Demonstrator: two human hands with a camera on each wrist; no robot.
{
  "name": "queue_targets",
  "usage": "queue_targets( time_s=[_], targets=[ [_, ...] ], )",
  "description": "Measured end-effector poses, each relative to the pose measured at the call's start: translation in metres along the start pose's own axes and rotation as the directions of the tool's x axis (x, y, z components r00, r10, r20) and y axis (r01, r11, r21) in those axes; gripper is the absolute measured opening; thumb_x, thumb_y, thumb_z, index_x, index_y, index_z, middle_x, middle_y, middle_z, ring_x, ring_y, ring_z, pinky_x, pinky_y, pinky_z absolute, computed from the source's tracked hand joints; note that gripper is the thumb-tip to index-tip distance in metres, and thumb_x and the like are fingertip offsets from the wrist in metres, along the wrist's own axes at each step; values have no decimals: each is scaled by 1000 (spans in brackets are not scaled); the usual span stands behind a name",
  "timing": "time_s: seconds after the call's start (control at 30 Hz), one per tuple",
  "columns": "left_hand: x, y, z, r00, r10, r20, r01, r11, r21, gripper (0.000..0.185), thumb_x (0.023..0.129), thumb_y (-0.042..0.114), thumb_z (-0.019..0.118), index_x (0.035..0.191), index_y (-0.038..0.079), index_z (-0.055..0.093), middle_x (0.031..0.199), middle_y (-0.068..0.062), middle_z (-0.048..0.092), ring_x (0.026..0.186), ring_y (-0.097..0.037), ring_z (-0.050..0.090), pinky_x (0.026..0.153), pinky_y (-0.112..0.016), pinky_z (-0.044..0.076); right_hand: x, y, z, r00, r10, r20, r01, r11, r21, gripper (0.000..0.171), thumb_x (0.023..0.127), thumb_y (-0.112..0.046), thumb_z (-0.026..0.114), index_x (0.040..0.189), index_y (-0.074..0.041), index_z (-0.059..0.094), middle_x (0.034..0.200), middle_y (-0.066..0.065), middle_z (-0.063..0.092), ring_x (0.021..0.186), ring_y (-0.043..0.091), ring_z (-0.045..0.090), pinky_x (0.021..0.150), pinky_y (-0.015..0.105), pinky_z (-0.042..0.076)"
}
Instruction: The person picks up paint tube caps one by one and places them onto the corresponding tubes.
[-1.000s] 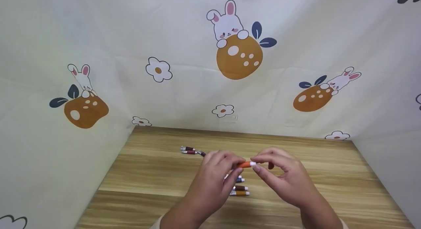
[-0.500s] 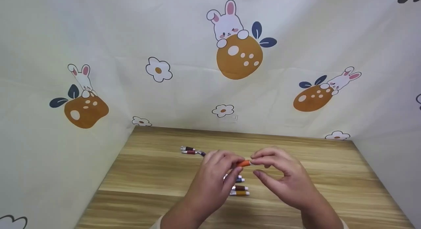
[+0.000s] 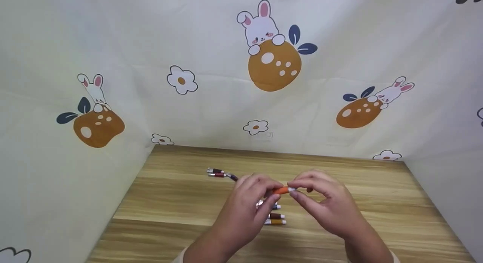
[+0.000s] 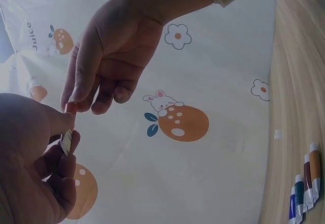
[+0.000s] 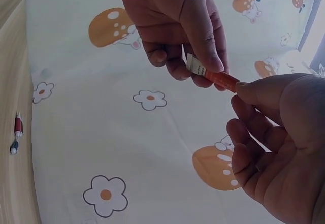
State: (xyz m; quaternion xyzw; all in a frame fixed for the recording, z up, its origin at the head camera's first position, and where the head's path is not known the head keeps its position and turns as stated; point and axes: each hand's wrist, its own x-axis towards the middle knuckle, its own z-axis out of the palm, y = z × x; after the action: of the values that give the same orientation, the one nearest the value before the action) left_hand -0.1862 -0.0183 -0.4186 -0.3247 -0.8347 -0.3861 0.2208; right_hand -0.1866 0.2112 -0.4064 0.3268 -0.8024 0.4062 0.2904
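Above the wooden table (image 3: 169, 202), both hands hold a small orange paint tube (image 3: 281, 190) between them. My left hand (image 3: 269, 190) pinches the tube's body near its flat crimped end (image 5: 194, 64). My right hand (image 3: 296, 190) pinches the other end, where a bit of white cap shows, between thumb and fingertips. The right wrist view shows the orange tube (image 5: 216, 77) running from the left hand (image 5: 177, 26) down to the right hand (image 5: 274, 148). In the left wrist view the tube (image 4: 67, 132) is mostly hidden by the fingers.
Several more small paint tubes (image 3: 275, 218) lie on the table under the hands, also in the left wrist view (image 4: 304, 183). Another few tubes (image 3: 219, 173) lie further back on the left. Cloth walls with a rabbit print (image 3: 271, 48) close in the table on three sides.
Half a second ago the right thumb had come off the tube's end; it now pinches that end again. Both hands stay in nearly the same place, a little lower.
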Motion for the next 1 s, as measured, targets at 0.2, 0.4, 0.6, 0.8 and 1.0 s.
queue_targets(
  time_s=[0.2, 0.4, 0.6, 0.8, 1.0],
  targets=[
    [0, -1, -1, 1000, 0, 6, 0, 999, -42, 20, 109, 37, 61, 123, 27, 72, 118, 16, 71, 111, -8, 61, 97, -33, 50, 1, -1, -1, 999, 50, 9, -49, 998, -48, 32, 84, -4, 89, 106, -26, 83, 102, -10, 79, 89, 6, 65, 76, 18, 50],
    [0, -2, 0, 1000, 6, 1, -6, 1000, -25, 20, 108, 39, 62, 120, 27, 73, 115, 15, 71, 108, -8, 61, 96, -32, 50, 2, -3, -3, 992, 113, 48, -105, 985, -136, 26, 88, -12, 88, 102, -33, 82, 100, -21, 76, 84, 1, 63, 71, 20, 51],
    [1, -4, 1, 1000, -15, 12, 15, 1000, -14, 19, 107, 39, 64, 120, 27, 74, 115, 16, 71, 109, -8, 61, 97, -33, 50, 4, -4, -3, 979, 190, 75, -177, 972, -152, 21, 91, -18, 87, 101, -36, 81, 98, -26, 74, 82, 1, 62, 70, 22, 51],
    [5, -10, 5, 998, -51, 31, 52, 999, -11, 20, 107, 33, 66, 124, 27, 74, 118, 16, 72, 113, -8, 63, 100, -36, 52, 7, 2, -3, 949, 304, 88, -290, 947, -141, 16, 94, -24, 84, 100, -39, 80, 98, -26, 74, 81, 2, 61, 70, 23, 49],
    [8, -20, 11, 992, -114, 61, 114, 993, 3, 22, 105, 28, 70, 126, 29, 74, 121, 16, 74, 115, -10, 64, 101, -37, 54, 12, 13, -1, 898, 420, 133, -402, 905, -142, 5, 97, -33, 80, 98, -37, 80, 97, -22, 74, 82, 6, 61, 69, 24, 48]
  ],
)
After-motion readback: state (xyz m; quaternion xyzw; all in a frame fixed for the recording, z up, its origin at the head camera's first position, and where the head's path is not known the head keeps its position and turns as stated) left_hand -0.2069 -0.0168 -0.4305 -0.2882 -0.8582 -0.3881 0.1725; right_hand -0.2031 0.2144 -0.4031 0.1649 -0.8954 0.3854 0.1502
